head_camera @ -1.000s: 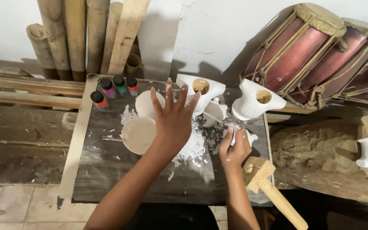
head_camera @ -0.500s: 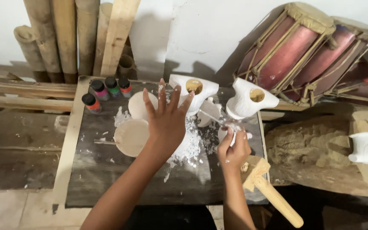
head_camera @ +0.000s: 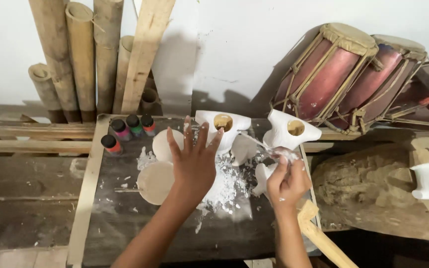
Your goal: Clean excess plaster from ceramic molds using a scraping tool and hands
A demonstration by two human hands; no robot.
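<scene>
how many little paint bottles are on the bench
4. All at the bench's back left: a red-orange bottle nearest the front, then the pink bottle, green bottle and red bottle in a row behind it. The left hand may hide more.

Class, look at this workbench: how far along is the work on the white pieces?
Done: two white carved pieces stand shaped, white shavings around them. In hand: the left hand spreads over a piece; the right hand pinches a thin tool. Left: paint bottles stand capped, no colour on the pieces.

Paint bottles (head_camera: 127,130) left of drums (head_camera: 358,74)
</scene>
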